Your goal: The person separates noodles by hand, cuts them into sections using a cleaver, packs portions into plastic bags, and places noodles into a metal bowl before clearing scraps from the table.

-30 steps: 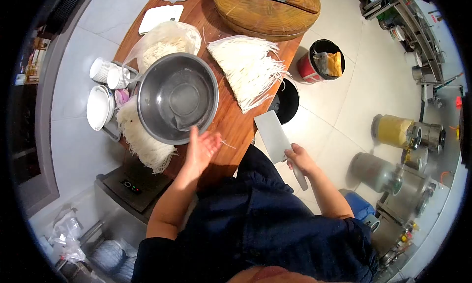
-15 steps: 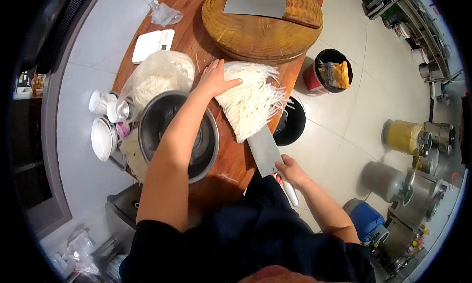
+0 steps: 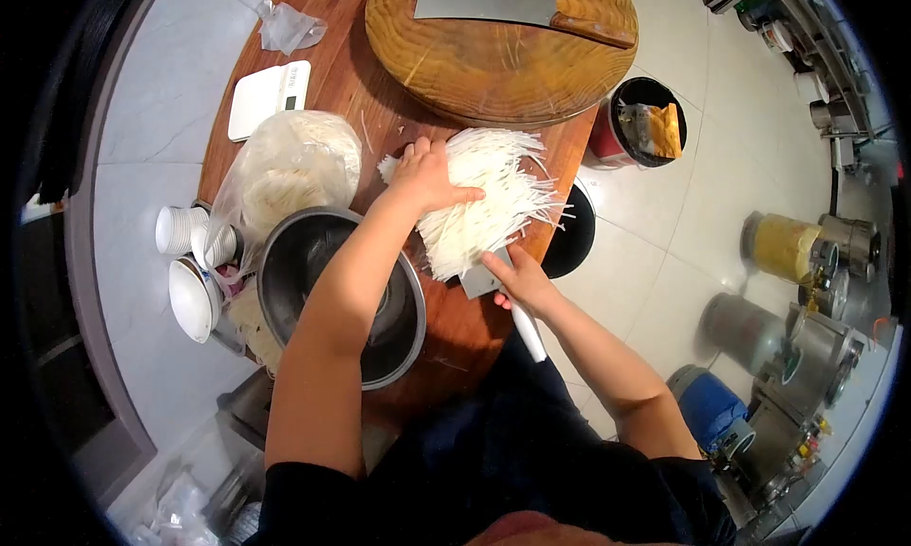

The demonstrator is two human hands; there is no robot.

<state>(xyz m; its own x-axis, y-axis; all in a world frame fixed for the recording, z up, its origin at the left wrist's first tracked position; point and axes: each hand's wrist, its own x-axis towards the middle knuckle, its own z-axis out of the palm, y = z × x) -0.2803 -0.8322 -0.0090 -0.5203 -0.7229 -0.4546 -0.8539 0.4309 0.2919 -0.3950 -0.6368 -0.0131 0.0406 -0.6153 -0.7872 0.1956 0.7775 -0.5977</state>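
A flat bundle of white noodles (image 3: 489,200) lies on the wooden table (image 3: 455,323). My left hand (image 3: 424,178) rests on its left part, fingers spread and thumb stretched to the right. My right hand (image 3: 517,278) grips a cleaver (image 3: 482,279) with a pale handle at the bundle's near edge; most of the blade is hidden beneath the noodles. Left of the bundle, a metal bowl (image 3: 408,330) is partly covered by my left forearm. Behind the bowl sits a clear bag of noodles (image 3: 289,171).
A round chopping board (image 3: 493,72) holds a second cleaver (image 3: 486,0). At the left are a white scale (image 3: 269,100), stacked cups (image 3: 178,230) and bowls (image 3: 193,299). Bins (image 3: 612,138) stand on the floor beyond the table's right edge.
My left hand has moved from beside the bowl onto the noodles. My right hand has brought the cleaver up to the bundle, its blade now largely under it. The view has shifted.
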